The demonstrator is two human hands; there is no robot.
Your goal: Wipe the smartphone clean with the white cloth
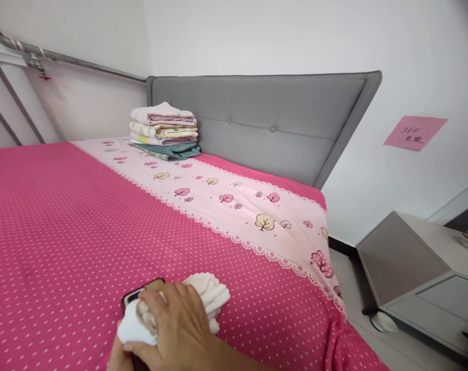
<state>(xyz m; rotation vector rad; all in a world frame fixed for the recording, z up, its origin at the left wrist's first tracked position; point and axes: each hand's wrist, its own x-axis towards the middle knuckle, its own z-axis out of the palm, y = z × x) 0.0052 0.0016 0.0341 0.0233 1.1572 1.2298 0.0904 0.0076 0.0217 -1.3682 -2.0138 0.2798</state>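
My right hand (182, 322) is closed over a bunched white cloth (209, 291) with a ruffled edge. Part of the cloth pokes out on the left side of the fingers, where a beige patch also shows. Under it lies a flat phone-like object in a dark brown case (143, 289), its far end sticking out past the cloth. At the bottom edge, my left hand (118, 353) shows only in part, beside the near end of that object and seemingly gripping it. Both hands are just above or on the pink dotted bedspread (79, 247).
Folded fabrics (163, 129) are stacked by the grey padded headboard (265, 123). A metal rail (90, 66) runs along the left wall. Right of the bed stand a grey bedside cabinet (407, 263) and, on the floor, a white bowl-like item (384, 323). A pink note (415, 132) sticks to the wall.
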